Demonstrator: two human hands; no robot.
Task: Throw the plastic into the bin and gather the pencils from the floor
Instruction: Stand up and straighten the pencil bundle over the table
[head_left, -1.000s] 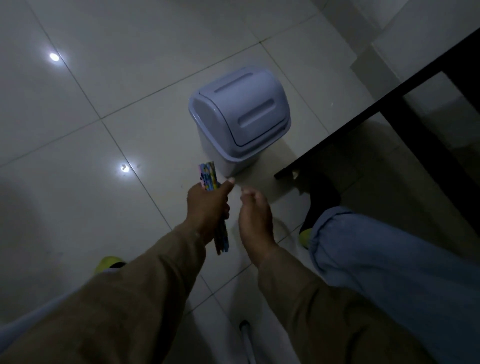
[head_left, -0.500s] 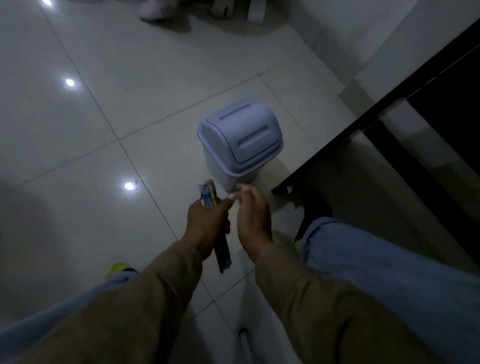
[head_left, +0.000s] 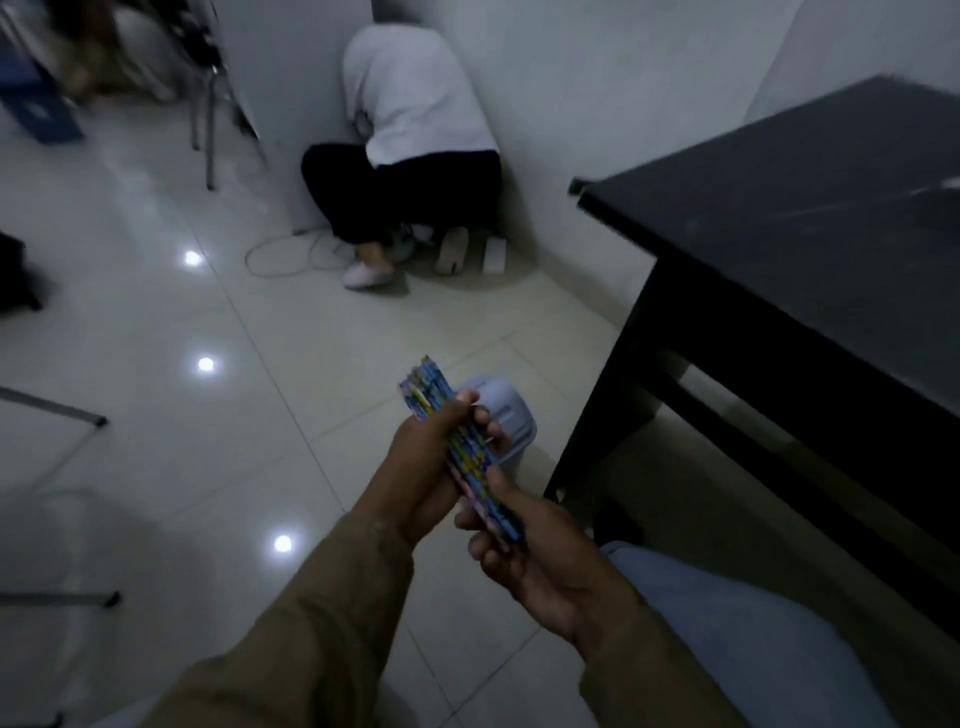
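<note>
A bundle of colourful patterned pencils (head_left: 457, 441) slants from upper left to lower right in front of me. My left hand (head_left: 421, 467) is wrapped around its middle. My right hand (head_left: 540, 551) pinches the bundle's lower end between thumb and fingers. The pale lavender bin (head_left: 511, 415) with a swing lid stands on the floor just behind my hands, mostly hidden by them. No plastic is visible.
A black table (head_left: 779, 249) fills the right side, its leg (head_left: 592, 415) next to the bin. A person (head_left: 410, 156) crouches at the wall corner ahead, with a cable (head_left: 275, 260) on the tiles. Chair legs (head_left: 208, 130) stand at top left, metal legs (head_left: 57, 410) at left.
The view has risen from the floor toward the room. My right hand, which was empty beside the left, has taken hold of the bundle's lower end. The bin now sits behind my hands.
</note>
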